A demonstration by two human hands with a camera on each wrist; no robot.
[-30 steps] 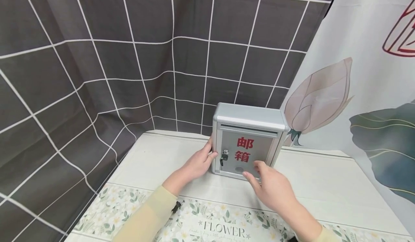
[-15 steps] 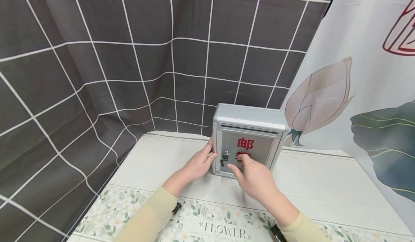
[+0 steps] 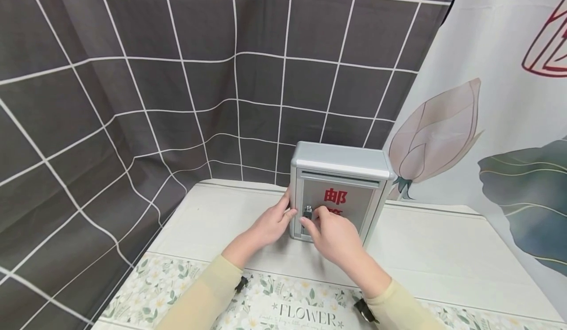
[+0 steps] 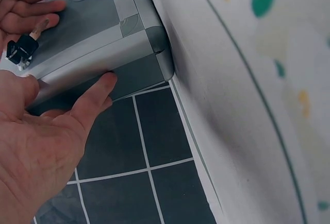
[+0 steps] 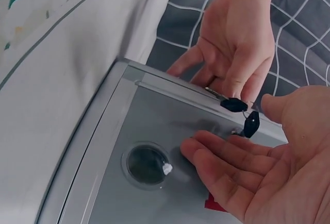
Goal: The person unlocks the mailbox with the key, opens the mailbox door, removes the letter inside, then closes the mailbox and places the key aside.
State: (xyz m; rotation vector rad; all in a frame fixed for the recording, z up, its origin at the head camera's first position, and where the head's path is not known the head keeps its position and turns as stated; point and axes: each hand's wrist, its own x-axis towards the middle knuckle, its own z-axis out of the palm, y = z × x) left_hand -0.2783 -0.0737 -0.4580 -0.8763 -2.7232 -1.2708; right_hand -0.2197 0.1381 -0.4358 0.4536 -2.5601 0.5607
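Observation:
A silver metal mailbox point(image 3: 341, 155) with red characters on its front door stands upright on the table. My left hand point(image 3: 270, 224) rests against its left side, fingers extended along the side wall point(image 4: 129, 77) and thumb at the front edge. At the door's left side, one black-headed key point(image 5: 251, 124) sits at the lock, and a second key point(image 5: 234, 104) dangles from a ring linked to it. My right hand point(image 3: 338, 236) is in front of the door, thumb and fingers apart on either side of the keys. It covers the lower red character.
Below the characters, the door has a round window point(image 5: 147, 165); a letter slot point(image 3: 338, 177) runs along its top. A dark gridded curtain point(image 3: 261, 79) hangs behind the white floral tablecloth point(image 3: 443, 251). A white curtain with a lotus print point(image 3: 436, 133) is at the right.
My right hand has moved left across the mailbox door, from its lower right part to the keys. The left hand and the mailbox have stayed in place.

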